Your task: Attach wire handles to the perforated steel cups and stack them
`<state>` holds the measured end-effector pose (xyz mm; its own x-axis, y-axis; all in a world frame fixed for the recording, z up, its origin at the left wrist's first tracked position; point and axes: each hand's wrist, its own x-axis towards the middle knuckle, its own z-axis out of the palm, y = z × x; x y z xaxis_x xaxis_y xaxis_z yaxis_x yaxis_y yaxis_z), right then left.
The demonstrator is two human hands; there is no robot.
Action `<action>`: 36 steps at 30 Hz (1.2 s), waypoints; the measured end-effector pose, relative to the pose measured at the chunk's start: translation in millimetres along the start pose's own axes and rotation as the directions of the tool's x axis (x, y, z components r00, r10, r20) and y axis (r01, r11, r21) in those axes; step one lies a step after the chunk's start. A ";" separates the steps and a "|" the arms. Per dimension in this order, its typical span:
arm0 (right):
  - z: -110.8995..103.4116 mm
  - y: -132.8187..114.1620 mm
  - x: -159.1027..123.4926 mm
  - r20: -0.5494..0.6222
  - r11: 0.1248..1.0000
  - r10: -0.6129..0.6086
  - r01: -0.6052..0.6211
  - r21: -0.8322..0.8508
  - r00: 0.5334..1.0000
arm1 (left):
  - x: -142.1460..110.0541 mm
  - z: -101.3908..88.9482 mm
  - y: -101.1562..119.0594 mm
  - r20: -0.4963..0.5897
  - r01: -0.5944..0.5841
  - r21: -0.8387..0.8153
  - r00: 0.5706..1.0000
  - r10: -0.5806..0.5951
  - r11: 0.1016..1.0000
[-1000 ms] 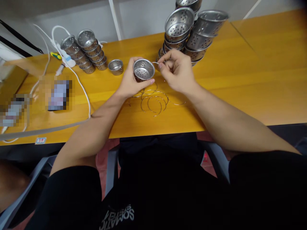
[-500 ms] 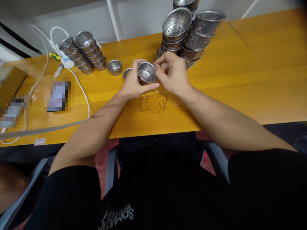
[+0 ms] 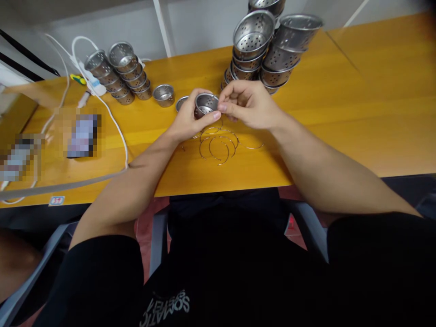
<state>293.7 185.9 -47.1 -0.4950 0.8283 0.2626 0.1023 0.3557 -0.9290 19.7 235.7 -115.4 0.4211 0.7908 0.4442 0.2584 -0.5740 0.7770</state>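
Had loose wire rings [image 3: 228,153] nearest, on the table [image 3: 340,113]. Just beyond, gripped a perforated cup [image 3: 205,105] in the left hand [image 3: 190,119]. Worked, seemingly, at its rim with the right hand [image 3: 252,104]; could not tell whether pinching anything. Needed next, probably, a steady cup and fine control. Saw stacked cups [image 3: 245,64] farther back.

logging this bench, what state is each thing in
left hand: closed around held cup
held cup: mouth up
right hand: pinched at held cup's rim, contents hidden
wire loops: loose, open-ended
lone cup: upright, unstacked
cup behind left hand: partly hidden
left cups: stacked, mouths up
right cups: stacked, mouths up
pixelated devices: states unclear
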 end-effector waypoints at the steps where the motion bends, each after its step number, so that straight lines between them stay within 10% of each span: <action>1: 0.2 1.8 0.6 -0.011 1.000 -0.005 0.005 0.007 1.000 | -0.1 0.4 -0.5 0.007 -0.003 0.008 1.000 0.003 1.000; 12: 6.0 8.9 4.7 0.101 0.986 0.041 -0.056 0.157 0.994 | 3.2 12.9 -9.9 -0.028 -0.032 0.099 0.999 0.035 0.995; 21: 10.1 14.4 8.4 -0.119 0.996 -0.084 0.088 0.025 0.989 | 3.7 9.0 -27.9 0.035 -0.144 0.136 0.989 0.140 0.980; 36: 8.3 10.9 3.9 -0.131 0.985 -0.032 0.009 -0.175 0.991 | -0.9 6.5 -17.7 0.045 -0.193 0.168 0.981 0.188 0.967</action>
<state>285.7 189.4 -58.4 -0.3811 0.8659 0.3240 0.2470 0.4331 -0.8668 20.4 243.8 -132.4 0.5008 0.6586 0.5617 0.3148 -0.7431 0.5906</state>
